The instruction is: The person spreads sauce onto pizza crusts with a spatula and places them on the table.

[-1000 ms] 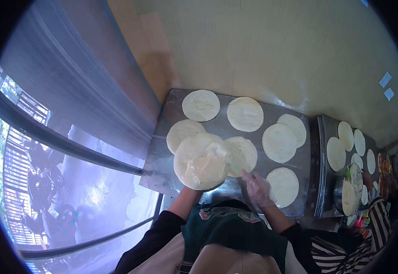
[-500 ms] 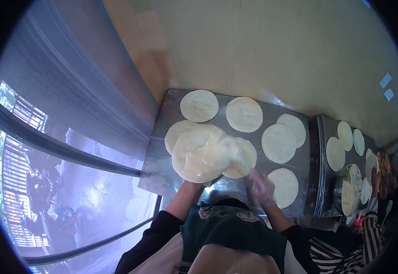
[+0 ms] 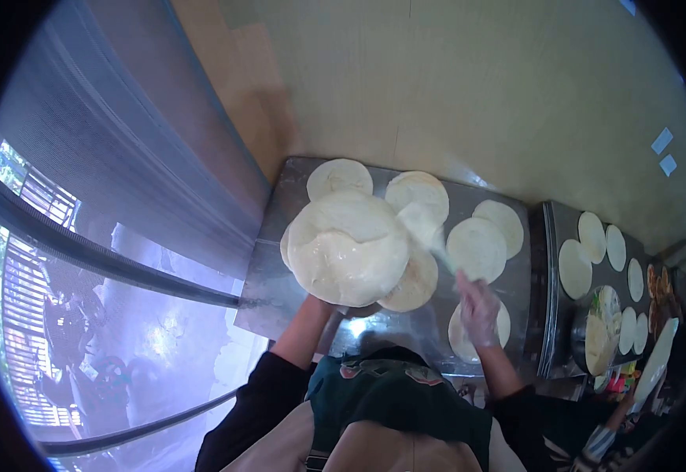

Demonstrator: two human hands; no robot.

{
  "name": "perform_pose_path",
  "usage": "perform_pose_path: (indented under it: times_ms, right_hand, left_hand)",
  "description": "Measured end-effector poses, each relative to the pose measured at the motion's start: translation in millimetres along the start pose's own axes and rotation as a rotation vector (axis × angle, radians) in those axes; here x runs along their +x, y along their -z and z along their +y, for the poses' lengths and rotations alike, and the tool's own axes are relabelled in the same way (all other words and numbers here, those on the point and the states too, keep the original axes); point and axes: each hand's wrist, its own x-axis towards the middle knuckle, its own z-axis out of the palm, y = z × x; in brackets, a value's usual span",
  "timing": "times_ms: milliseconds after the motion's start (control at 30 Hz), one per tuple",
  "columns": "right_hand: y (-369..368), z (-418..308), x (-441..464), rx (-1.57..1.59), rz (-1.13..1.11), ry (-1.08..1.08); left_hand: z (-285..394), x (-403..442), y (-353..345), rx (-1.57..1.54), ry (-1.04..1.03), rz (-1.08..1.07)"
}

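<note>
A broad, round mass of pale, glossy wet dough is raised over the left part of the metal griddle. My left hand supports it from below; its fingers are hidden, and I cannot tell whether a dish lies underneath. My right hand, in a thin clear glove, is closed around the handle of a dough-smeared spatula. The blurred blade points up and left, beside the dough mass. Thin flatbreads lie on the griddle, including one ahead of my right hand and another partly beneath it.
To the right, a second griddle carries several smaller rounds and a bowl of pale dough. A co-worker's hand is near a long pale blade. A wall stands behind; a mesh curtain hangs left.
The spatula has moved off the dough mass, up and right. The dough's surface is now rounder, with a fold across it. At right, the co-worker's pale blade has come into view.
</note>
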Motion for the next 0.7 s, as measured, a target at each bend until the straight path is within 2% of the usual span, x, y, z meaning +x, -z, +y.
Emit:
perform_pose_path:
  times_ms: [33,100,233,300,333,400,433,500,533,600,700]
  right_hand:
    - [2,-4,-12,-0.002,0.005,0.004]
    - [6,-14,-33,-0.321,-0.252,0.396]
    - [-22,17,-33,-0.305,-0.133,0.341]
    - [-36,38,-20,-0.229,0.011,0.131]
    - [-35,37,-12,-0.23,0.013,0.13]
    - [-26,25,4,-0.098,0.071,-0.033]
    - [-20,15,2,-0.096,0.065,-0.025]
    - [-10,-11,-10,-0.071,0.002,0.222]
    - [-6,-23,-12,-0.07,0.003,0.222]
    - [0,-39,-18,-0.307,-0.248,0.489]
    - [-13,-24,-11,-0.396,-0.14,0.43]
  left_hand:
    - [-10,-1,-1,-0.01,-0.005,-0.006]
    - [-29,6,-6,-0.048,-0.008,-0.002]
    - [-37,8,-12,-0.112,-0.039,-0.005]
    - [-32,17,-15,-0.135,-0.048,-0.01]
    - [-29,14,-15,-0.146,-0.051,-0.011]
    - [-28,5,-15,-0.17,-0.061,-0.007]
    - [-30,8,-18,-0.185,-0.075,-0.006]
    - [-41,12,-24,-0.208,-0.099,-0.004]
    - [-45,15,-25,-0.218,-0.102,-0.004]
    - [-44,19,-29,-0.243,-0.099,-0.001]
    - [-50,7,-31,-0.283,-0.113,0.003]
